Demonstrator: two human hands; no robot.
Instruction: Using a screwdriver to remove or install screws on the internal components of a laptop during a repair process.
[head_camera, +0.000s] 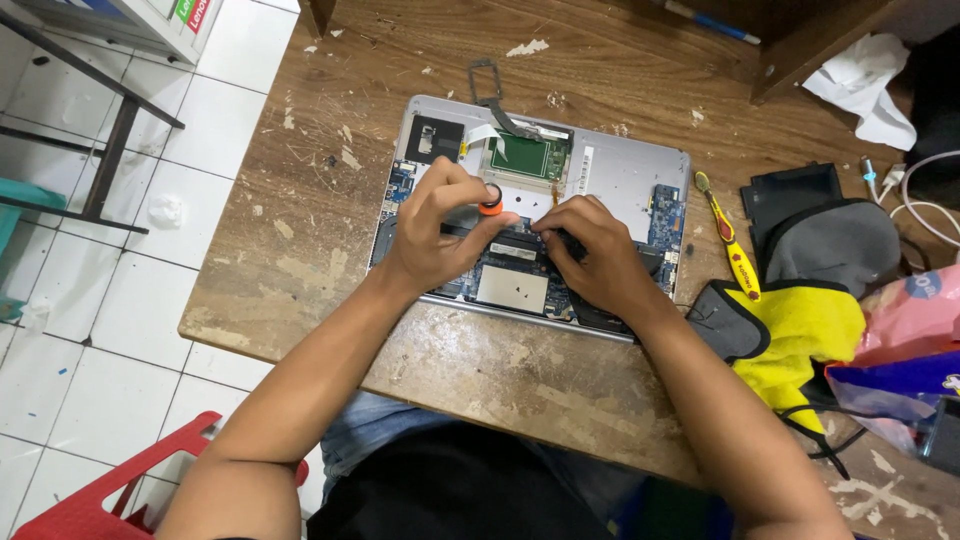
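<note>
An opened laptop (620, 180) lies bottom-up on the worn wooden surface (330, 250), its cover off and its circuit boards bare, directly under both hands. The left hand (435, 230) is curled, its fingers pinching a small orange-and-black capped tool (489, 200) and holding it upright just above the middle of the boards. The right hand (595, 255) rests knuckles-up beside it, fingertips pressed down on a dark part near the centre of the machine; whether it pinches anything there cannot be told, as the fingers hide the spot. Beyond the hands, at the far edge of the laptop, sits a green board (528, 155) with a flat ribbon loop (490, 85) rising from it. To the right of the right hand lies a yellow-handled screwdriver (730, 235), and past it a yellow cloth (800, 330) and a grey pouch (835, 240). Work this fine seems to go best with both wrists braced on the laptop's edge, the tool kept straight up over its target, and the right fingertips steadying the part without bending it. Light pressure looks wise, since a slip could scratch the bare boards.
</note>
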